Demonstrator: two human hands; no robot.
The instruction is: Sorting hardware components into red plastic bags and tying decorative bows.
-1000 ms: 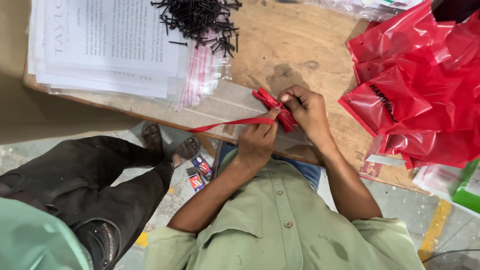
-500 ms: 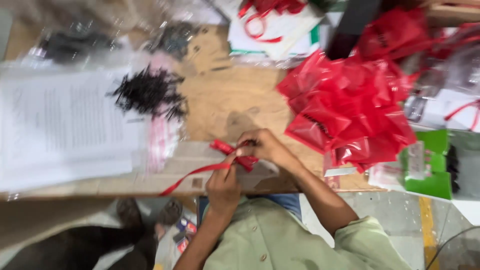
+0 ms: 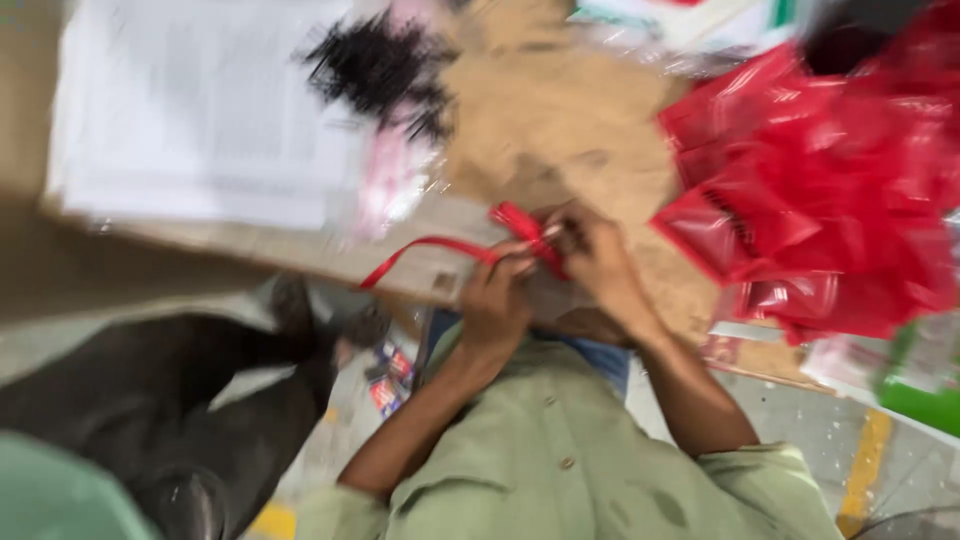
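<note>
While blur softens detail, hands: left hand (image 3: pixel 497 300) and right hand (image 3: pixel 590 262) meet at the wooden tabletop (image 3: pixel 560 110) edge.
Grip: both pinch the narrow red ribbon (image 3: pixel 440 250), apparently keeping it taut.
Nearby: crumpled red plastic bags (image 3: pixel 830 200).

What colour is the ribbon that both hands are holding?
The ribbon is red; the head view shows it, though blurred.

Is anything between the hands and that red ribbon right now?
Nothing visible. Both the left hand and the right hand are already on the red ribbon at the edge of the wooden table, its tail trailing off to the left. The frame is blurred, so the exact finger grip is unclear.
</note>
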